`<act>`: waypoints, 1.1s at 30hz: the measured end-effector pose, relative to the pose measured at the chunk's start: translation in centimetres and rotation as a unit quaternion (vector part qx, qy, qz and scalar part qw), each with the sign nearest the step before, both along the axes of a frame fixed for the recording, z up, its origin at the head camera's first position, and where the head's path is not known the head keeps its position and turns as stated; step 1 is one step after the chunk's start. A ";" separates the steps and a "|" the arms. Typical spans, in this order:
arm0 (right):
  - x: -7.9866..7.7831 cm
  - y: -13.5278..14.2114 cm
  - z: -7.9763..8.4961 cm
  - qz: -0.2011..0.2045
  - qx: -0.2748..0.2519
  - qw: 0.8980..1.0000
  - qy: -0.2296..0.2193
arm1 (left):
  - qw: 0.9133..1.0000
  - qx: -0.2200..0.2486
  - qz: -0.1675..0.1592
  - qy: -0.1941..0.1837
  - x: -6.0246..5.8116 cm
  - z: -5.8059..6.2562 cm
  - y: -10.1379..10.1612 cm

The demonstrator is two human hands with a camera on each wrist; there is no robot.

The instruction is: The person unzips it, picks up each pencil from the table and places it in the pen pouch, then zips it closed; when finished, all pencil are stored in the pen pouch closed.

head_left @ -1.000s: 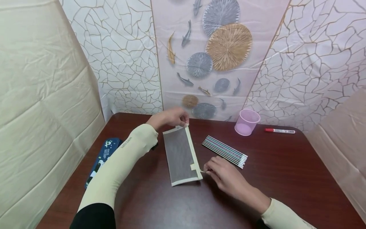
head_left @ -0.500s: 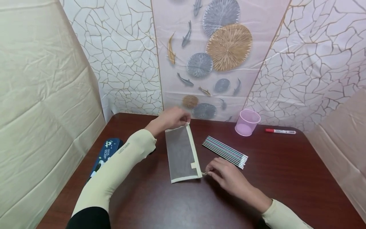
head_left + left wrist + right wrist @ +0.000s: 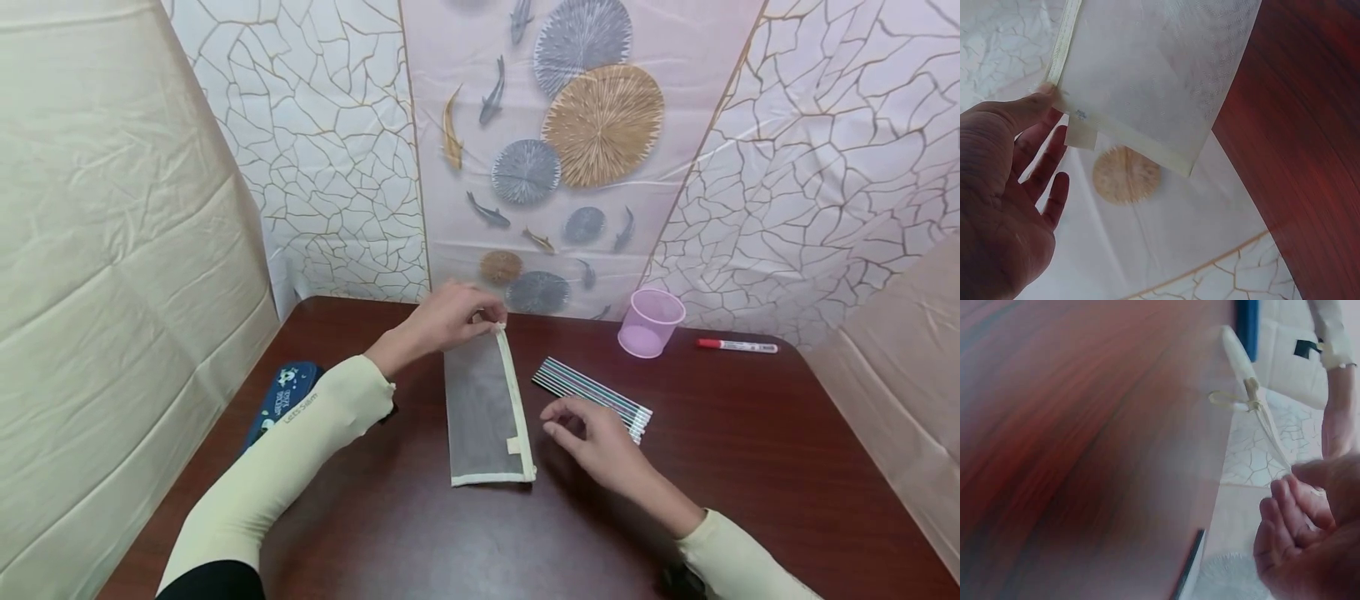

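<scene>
A grey mesh zipper pouch (image 3: 483, 408) with cream edging hangs at a slant over the middle of the table. My left hand (image 3: 453, 317) pinches its far corner at the end of the zipper; in the left wrist view the thumb presses that corner and other fingers spread loosely. To the right of the pouch's near end is my right hand (image 3: 596, 442), fingers loosely bent, with nothing visible between them. The right wrist view shows a thin zipper-pull loop (image 3: 1225, 399) dangling free from the pouch. Several striped pencils (image 3: 588, 387) lie side by side, partly hidden behind my right hand.
On the left, my forearm partly covers a dark blue pencil case (image 3: 281, 396). A pink see-through cup (image 3: 651, 325) stands near the table's back edge, and right of it lies a red-capped marker (image 3: 738, 346). Patterned cloth (image 3: 348, 167) hangs behind the table (image 3: 420, 550).
My right hand has let go of the zipper pull and is now apart from the pouch. The left hand has shifted slightly right, and the pouch hangs straighter.
</scene>
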State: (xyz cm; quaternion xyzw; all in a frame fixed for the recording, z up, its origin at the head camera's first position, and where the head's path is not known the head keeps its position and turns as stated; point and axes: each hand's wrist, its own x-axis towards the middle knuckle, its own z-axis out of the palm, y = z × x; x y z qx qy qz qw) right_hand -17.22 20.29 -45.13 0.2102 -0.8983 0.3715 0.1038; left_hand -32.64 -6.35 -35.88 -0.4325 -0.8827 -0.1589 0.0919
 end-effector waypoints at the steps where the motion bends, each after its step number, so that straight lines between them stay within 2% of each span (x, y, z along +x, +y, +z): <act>1: -0.2 -0.3 0.1 -0.014 -0.013 1.000 -0.021 | 1.000 -0.002 0.001 0.003 0.4 0.1 0.1; 4: -0.7 -1.0 0.3 -0.042 -0.063 0.994 -0.077 | 1.000 0.000 0.001 0.005 1.5 0.3 0.7; 7: -0.9 -1.4 0.6 -0.052 -0.117 0.984 -0.122 | 1.000 0.010 -0.005 0.009 2.4 0.4 1.3; 12: -1.2 -1.7 0.7 -0.052 -0.162 0.973 -0.155 | 0.999 0.027 0.000 0.022 3.5 0.1 2.1; 17: -1.3 -1.9 0.6 -0.048 -0.172 0.968 -0.179 | 0.999 0.023 0.035 0.033 4.2 -0.5 2.7; 20: -1.3 -1.8 0.5 -0.055 -0.180 0.962 -0.199 | 0.996 0.028 0.065 0.057 4.8 -0.9 2.8; 24: -1.4 -1.8 0.3 -0.077 -0.194 0.954 -0.216 | 0.988 0.042 0.097 0.109 6.2 -1.8 2.9; 26: -1.5 -1.9 0.3 -0.085 -0.202 0.950 -0.222 | 0.987 0.042 0.107 0.113 7.2 -2.5 3.0; 29: -1.8 -2.1 0.2 -0.097 -0.220 0.942 -0.234 | 0.990 0.032 0.112 0.084 8.9 -3.5 3.2; 33: -1.9 -2.5 0.0 -0.098 -0.231 0.937 -0.241 | 0.992 0.028 0.122 -0.001 11.1 -4.9 3.4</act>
